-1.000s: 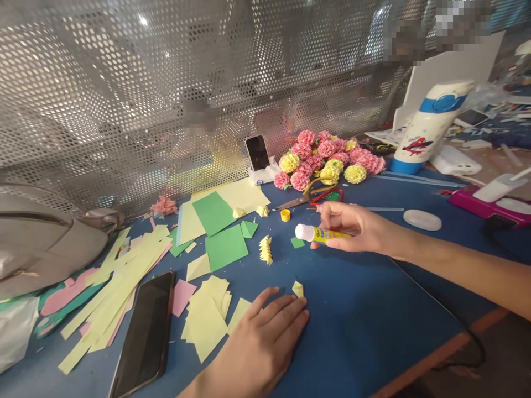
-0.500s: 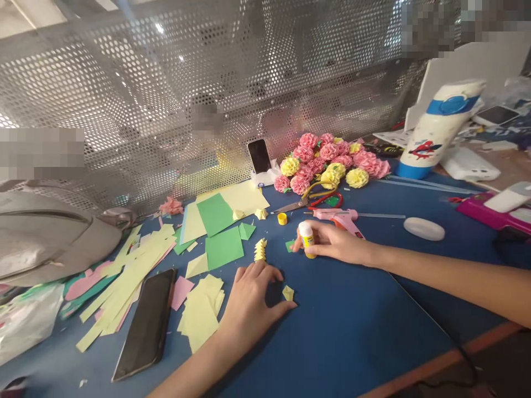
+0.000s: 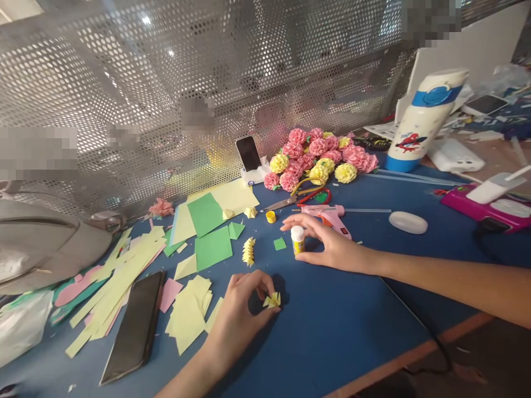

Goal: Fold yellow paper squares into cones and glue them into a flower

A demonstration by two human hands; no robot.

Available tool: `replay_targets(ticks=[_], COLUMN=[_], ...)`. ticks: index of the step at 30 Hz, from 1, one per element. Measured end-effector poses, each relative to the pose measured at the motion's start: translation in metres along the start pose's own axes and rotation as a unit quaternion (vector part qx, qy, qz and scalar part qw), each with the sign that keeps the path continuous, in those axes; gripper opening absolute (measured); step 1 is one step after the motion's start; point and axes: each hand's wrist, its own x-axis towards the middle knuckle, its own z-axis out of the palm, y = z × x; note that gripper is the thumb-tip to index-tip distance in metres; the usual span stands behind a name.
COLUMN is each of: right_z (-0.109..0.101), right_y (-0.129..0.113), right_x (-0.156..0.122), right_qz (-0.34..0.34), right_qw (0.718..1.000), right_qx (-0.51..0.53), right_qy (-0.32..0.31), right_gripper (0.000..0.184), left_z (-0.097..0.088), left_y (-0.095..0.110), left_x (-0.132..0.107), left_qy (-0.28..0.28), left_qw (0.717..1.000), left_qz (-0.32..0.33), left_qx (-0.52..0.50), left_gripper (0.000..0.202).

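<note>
A small folded yellow paper piece (image 3: pixel 272 300) is pinched between the thumb and fingers of my left hand (image 3: pixel 240 315), just above the blue table. My right hand (image 3: pixel 332 246) curves around a glue stick (image 3: pixel 297 240) that stands upright on the table. Its fingers are spread and lifted off the stick, with the thumb low beside it; whether the thumb touches it I cannot tell. Between the hands and the back lies a row of nested yellow folded pieces (image 3: pixel 248 252). A small green paper square (image 3: pixel 280 244) rests left of the glue stick, and its yellow cap (image 3: pixel 271 216) sits farther back.
Pink and yellow paper flowers (image 3: pixel 317 157) pile up at the back, before scissors (image 3: pixel 286 203) and a pink glue gun (image 3: pixel 321 211). Left are yellow sheets (image 3: pixel 191 312), green paper (image 3: pixel 213 249) and a phone (image 3: pixel 135 326). A bottle (image 3: pixel 423 124) stands right.
My left hand has picked up the small yellow folded piece from the table. My right hand has set the glue stick upright and loosened its fingers. The view has shifted slightly.
</note>
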Motion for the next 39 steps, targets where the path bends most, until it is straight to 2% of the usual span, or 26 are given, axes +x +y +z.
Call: replay_targets(ticks=[2, 3, 4, 5, 7, 8, 10, 12, 14, 16, 18, 21, 25, 29, 33, 36, 38, 39], right_z=[-0.003, -0.004, -0.004, -0.002, 0.003, 0.007, 0.016, 0.023, 0.03, 0.035, 0.039, 0.042, 0.042, 0.043, 0.045, 0.045, 0.045, 0.046], right_y=[-0.01, -0.016, -0.022, -0.029, -0.041, -0.046, -0.054, -0.057, -0.057, -0.054, -0.052, -0.052, -0.054, -0.053, -0.051, -0.047, -0.043, -0.041], right_x=[-0.004, -0.006, -0.009, -0.012, -0.019, -0.021, -0.024, -0.024, -0.022, -0.018, -0.015, -0.013, -0.012, -0.009, -0.009, -0.01, -0.01, -0.01], right_qz=[-0.094, -0.16, -0.22, -0.267, -0.285, -0.252, -0.135, -0.007, 0.097, 0.157, 0.18, 0.192, 0.202, 0.212, 0.233, 0.248, 0.252, 0.251], right_qw=[0.989, 0.974, 0.958, 0.944, 0.94, 0.951, 0.981, 0.988, 0.969, 0.938, 0.916, 0.903, 0.893, 0.885, 0.879, 0.884, 0.887, 0.888], right_qx=[-0.092, -0.137, -0.171, -0.189, -0.187, -0.17, -0.093, 0.015, 0.133, 0.229, 0.286, 0.323, 0.341, 0.341, 0.335, 0.318, 0.309, 0.309], right_qy=[0.064, 0.08, 0.072, 0.036, -0.027, -0.053, -0.107, -0.151, -0.186, -0.206, -0.214, -0.208, -0.211, -0.238, -0.246, -0.237, -0.234, -0.232], right_gripper=[0.052, 0.047, 0.039, 0.033, 0.024, 0.019, 0.014, 0.013, 0.017, 0.022, 0.024, 0.024, 0.024, 0.028, 0.034, 0.034, 0.034, 0.033], left_z=[0.0, 0.0, -0.001, -0.003, -0.006, -0.009, -0.013, -0.017, -0.019, -0.021, -0.021, -0.023, -0.023, -0.017, -0.015, -0.031, -0.05, -0.061], left_y=[0.0, 0.0, 0.0, 0.001, 0.004, 0.006, 0.011, 0.018, 0.025, 0.031, 0.036, 0.038, 0.035, 0.033, 0.027, 0.01, -0.006, -0.014], left_x=[-0.002, -0.003, -0.004, -0.006, -0.009, -0.01, -0.013, -0.015, -0.015, -0.015, -0.014, -0.012, -0.012, -0.015, -0.016, -0.008, 0.003, 0.01], left_qy=[0.019, 0.03, 0.043, 0.053, 0.074, 0.083, 0.101, 0.111, 0.105, 0.092, 0.09, 0.1, 0.068, 0.038, 0.028, -0.013, -0.048, -0.038], left_qw=[1.0, 0.999, 0.998, 0.997, 0.99, 0.986, 0.974, 0.962, 0.956, 0.957, 0.961, 0.97, 0.982, 0.985, 0.988, 0.991, 0.99, 0.991], left_qz=[0.008, 0.02, 0.04, 0.063, 0.115, 0.14, 0.189, 0.235, 0.263, 0.272, 0.263, 0.22, 0.166, 0.139, 0.139, 0.131, 0.124, 0.114], left_qx=[-0.004, -0.006, -0.005, -0.001, 0.02, 0.037, 0.07, 0.084, 0.071, 0.04, 0.011, -0.011, -0.053, -0.099, -0.063, 0.011, 0.038, 0.054], left_gripper=[0.017, 0.017, 0.017, 0.017, 0.017, 0.017, 0.019, 0.021, 0.022, 0.021, 0.018, 0.018, 0.022, 0.014, 0.014, 0.039, 0.038, 0.03])
